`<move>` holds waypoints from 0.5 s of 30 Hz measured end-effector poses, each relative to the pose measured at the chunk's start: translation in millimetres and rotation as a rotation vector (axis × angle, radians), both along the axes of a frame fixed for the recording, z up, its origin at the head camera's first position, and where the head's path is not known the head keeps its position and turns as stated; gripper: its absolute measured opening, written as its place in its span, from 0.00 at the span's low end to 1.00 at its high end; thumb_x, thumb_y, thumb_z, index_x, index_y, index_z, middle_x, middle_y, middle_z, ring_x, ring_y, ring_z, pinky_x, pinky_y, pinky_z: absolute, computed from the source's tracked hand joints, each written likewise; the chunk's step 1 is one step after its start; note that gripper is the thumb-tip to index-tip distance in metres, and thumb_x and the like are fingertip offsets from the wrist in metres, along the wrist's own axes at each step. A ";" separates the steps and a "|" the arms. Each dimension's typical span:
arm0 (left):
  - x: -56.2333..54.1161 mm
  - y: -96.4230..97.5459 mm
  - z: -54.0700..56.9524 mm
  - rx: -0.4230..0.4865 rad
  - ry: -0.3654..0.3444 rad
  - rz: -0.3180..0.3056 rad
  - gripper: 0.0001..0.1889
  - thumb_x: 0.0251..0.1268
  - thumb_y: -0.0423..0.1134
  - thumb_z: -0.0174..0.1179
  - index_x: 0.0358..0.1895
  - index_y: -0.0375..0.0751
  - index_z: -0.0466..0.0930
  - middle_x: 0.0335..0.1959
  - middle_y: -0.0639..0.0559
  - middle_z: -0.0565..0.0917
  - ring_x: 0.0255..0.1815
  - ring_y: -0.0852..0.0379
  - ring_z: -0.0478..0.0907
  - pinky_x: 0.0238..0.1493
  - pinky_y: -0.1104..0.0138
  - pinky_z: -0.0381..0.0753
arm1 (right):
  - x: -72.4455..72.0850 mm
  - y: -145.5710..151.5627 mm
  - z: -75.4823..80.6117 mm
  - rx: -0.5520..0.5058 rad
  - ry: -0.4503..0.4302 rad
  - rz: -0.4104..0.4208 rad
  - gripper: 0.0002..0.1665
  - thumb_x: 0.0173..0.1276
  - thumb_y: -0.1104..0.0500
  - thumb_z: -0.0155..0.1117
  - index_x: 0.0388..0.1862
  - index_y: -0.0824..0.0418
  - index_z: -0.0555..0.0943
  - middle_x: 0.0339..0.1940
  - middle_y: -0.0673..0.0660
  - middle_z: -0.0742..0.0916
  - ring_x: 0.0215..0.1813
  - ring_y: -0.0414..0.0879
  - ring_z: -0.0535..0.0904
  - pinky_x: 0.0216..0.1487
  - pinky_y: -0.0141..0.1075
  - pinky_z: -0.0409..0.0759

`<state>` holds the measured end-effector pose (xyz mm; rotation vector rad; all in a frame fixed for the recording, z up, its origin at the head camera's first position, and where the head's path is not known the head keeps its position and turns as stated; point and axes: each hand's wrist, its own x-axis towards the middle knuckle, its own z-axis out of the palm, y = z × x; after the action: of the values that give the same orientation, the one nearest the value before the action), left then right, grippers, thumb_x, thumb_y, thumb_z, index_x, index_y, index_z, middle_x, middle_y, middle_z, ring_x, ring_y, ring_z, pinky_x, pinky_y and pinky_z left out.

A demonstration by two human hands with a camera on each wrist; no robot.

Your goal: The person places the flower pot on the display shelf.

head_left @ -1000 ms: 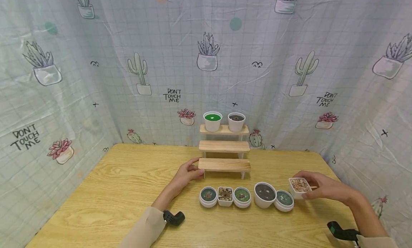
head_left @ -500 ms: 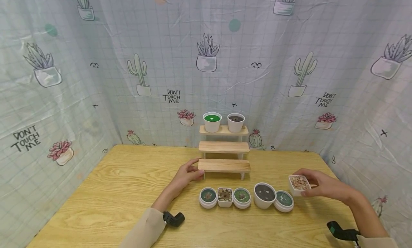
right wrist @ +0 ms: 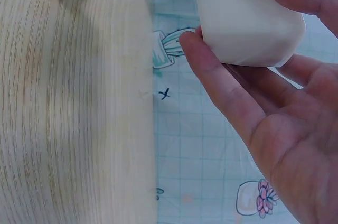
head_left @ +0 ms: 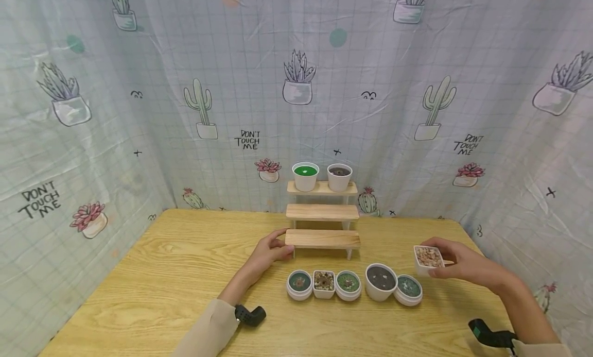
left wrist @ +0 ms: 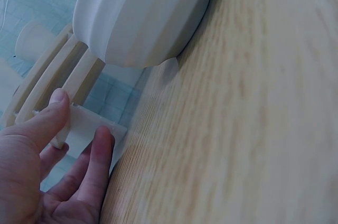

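My right hand (head_left: 468, 264) holds a small white square pot (head_left: 427, 258) filled with pale pebbles. In the right wrist view, thumb and fingers are around the sides of this white pot (right wrist: 248, 23), which is off the table. My left hand (head_left: 266, 254) grips the left end of a three-step wooden plant stand (head_left: 323, 238). The left wrist view has the thumb of the left hand (left wrist: 21, 176) on the lowest step's end and other fingers by the white leg (left wrist: 87, 131). Two white pots, one green-topped (head_left: 306, 179) and one dark-topped (head_left: 339, 180), stand on the top step.
In front of the stand, several pots form a row: a round pot (head_left: 299, 285), a square pebble pot (head_left: 324, 284), a green-topped round pot (head_left: 348, 285), a taller dark-soil pot (head_left: 381, 281) and another round pot (head_left: 408, 291). A cactus-print curtain (head_left: 259, 89) surrounds the wooden table (head_left: 185, 274).
The right hand has raised the square pot slightly and shifted it a little to the left. My left hand has stayed on the stand.
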<state>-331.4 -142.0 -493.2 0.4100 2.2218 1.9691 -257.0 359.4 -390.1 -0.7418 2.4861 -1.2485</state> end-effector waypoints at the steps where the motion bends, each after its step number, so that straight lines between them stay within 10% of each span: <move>1: 0.0 0.0 -0.3 0.000 -0.001 0.000 0.40 0.71 0.43 0.68 0.81 0.43 0.59 0.49 0.41 0.85 0.44 0.53 0.89 0.52 0.63 0.88 | 0.2 -0.7 0.0 0.000 0.004 -0.005 0.32 0.73 0.64 0.66 0.71 0.72 0.67 0.54 0.58 0.82 0.52 0.35 0.81 0.45 0.30 0.82; 15: 1.2 -0.2 0.8 -0.009 -0.005 0.002 0.41 0.70 0.44 0.69 0.81 0.43 0.59 0.49 0.41 0.85 0.45 0.51 0.89 0.53 0.62 0.88 | 3.9 -11.4 4.7 0.008 0.052 -0.043 0.31 0.74 0.60 0.67 0.71 0.68 0.69 0.56 0.58 0.82 0.54 0.33 0.82 0.49 0.29 0.82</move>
<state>-330.2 -142.2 -492.4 0.4008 2.2278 1.9584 -253.0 348.0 -385.4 -0.7318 2.5598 -1.2477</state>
